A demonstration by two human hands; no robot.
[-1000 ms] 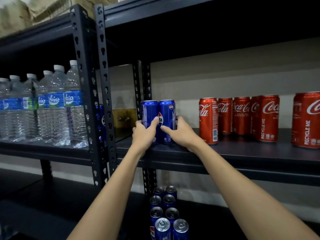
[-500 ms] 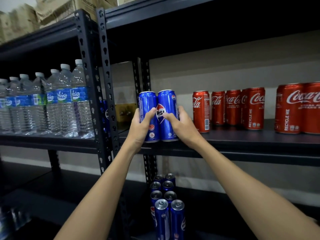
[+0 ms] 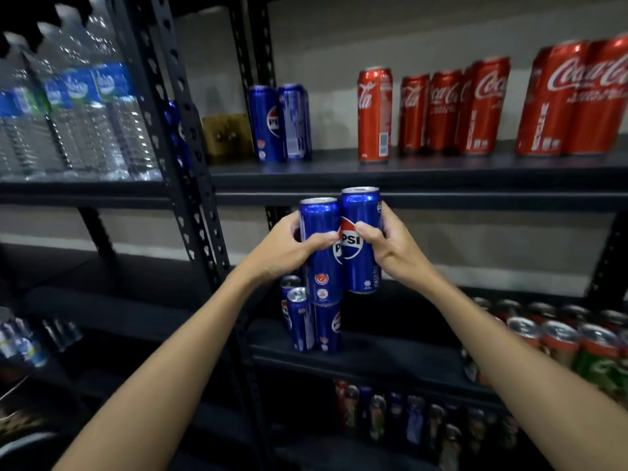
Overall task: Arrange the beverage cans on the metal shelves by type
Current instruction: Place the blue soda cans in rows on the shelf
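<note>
Two bare forearms reach up and forward from the bottom corners. The left hand (image 3: 283, 248) curls its fingers and thumb round one blue Pepsi can (image 3: 321, 253); the right hand (image 3: 390, 248) wraps a second blue Pepsi can (image 3: 360, 239) the same way. Both cans stand upright, long axis vertical, sides touching, the right one a little higher. They hang in the air in front of the upper shelf's front edge (image 3: 475, 198), their tops about level with it, so the open shelf surface lies above and beyond the grip. Both hands look equally near. Just below and behind, more Pepsi cans (image 3: 311, 321) stand on the lower shelf (image 3: 373, 362), partly hidden by the held cans. Farther back on the upper shelf stand a pair of Pepsi cans (image 3: 280, 122) and, well apart to their right, a row of red Coca-Cola cans (image 3: 441, 110). Water bottles (image 3: 78, 107) at far left are blurred, and the mixed cans (image 3: 560, 338) at lower right are hard to make out
</note>
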